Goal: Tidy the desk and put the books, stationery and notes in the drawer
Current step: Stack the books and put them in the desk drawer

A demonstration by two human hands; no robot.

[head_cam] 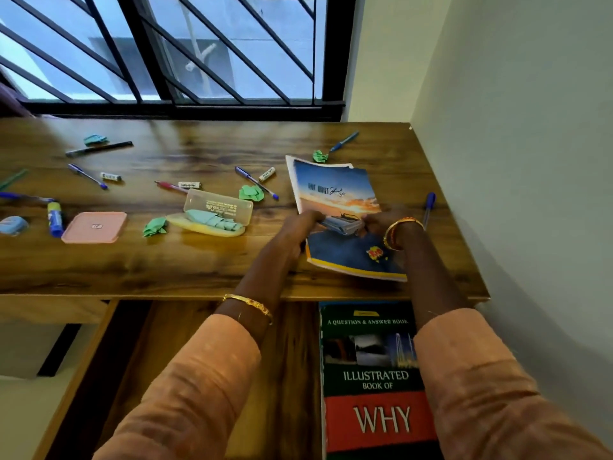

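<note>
Both hands (338, 224) grip glossy book (335, 194) — flat.

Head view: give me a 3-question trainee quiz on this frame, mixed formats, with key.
1. True or false: the drawer is open and already holds a book.
2. Multiple choice: what are both hands gripping? A) the pink lid B) the blue-covered book C) the glue stick
3. Fill in: the open pencil case lies between two crumpled green ____.

Key
1. True: the green "WHY" book lies in it.
2. B: the left hand and right hand hold the blue-covered book on the desk.
3. Notes: the pencil case sits between crumpled notes and.
</note>
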